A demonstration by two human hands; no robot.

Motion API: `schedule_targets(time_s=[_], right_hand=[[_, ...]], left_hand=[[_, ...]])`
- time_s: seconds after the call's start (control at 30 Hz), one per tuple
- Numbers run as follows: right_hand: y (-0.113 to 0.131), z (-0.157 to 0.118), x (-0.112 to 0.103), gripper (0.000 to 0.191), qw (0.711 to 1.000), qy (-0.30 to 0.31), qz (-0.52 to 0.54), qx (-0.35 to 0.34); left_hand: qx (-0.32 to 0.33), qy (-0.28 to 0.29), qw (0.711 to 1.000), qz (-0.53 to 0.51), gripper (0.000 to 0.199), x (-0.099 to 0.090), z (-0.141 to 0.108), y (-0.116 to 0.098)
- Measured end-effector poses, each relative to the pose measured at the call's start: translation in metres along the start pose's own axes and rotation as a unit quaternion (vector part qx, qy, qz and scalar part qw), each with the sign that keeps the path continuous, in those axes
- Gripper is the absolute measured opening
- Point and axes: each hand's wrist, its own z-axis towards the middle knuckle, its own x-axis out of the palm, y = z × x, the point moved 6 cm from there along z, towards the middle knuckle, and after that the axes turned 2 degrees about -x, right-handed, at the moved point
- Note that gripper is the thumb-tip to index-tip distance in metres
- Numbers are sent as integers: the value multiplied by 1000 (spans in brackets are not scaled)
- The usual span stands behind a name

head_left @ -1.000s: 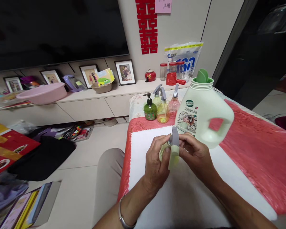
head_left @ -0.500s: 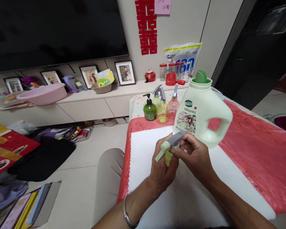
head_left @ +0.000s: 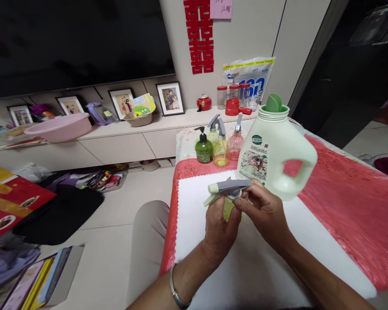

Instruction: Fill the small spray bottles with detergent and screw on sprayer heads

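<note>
Left hand [head_left: 220, 224] gripped the small spray bottle [head_left: 228, 207] above the white surface [head_left: 194, 202]; right hand [head_left: 264, 212] fingers closed on its trigger head [head_left: 229, 187]. Head looked seated, possibly not fully tightened. Jug [head_left: 274, 150] stood just behind.

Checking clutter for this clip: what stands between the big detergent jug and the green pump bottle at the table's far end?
In the head view, two spray bottles stand between the detergent jug and the green pump bottle: a yellow spray bottle and a pink spray bottle.
</note>
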Motion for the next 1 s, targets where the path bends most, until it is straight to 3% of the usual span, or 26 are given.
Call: schedule_targets(time_s=[0.13, 0.27, 0.4, 0.63, 0.8, 1.0], right_hand=[[-4, -2, 2, 25, 1000, -23, -4, 3], [-3, -1, 2, 18, 1000, 11, 3, 7], [2, 0, 1, 24, 999, 36, -16, -19], [2, 0, 0, 9, 998, -3, -51, -42], [0, -2, 0, 14, 996, -24, -71, -38], [7, 2, 3, 19, 997, 30, -60, -44]], left_hand=[[-11, -7, 1000, 26, 26, 1, -1, 2], [-3, -7, 1000, 25, 27, 1, -1, 2], [1, -2, 1000, 24, 27, 2, -2, 2], [-12, 14, 1000, -19, 24, 5, 2, -1], [-20, 2, 998, -52, 40, 4, 1, 0], [-27, 1, 998, -53, 33, 3, 2, 0]])
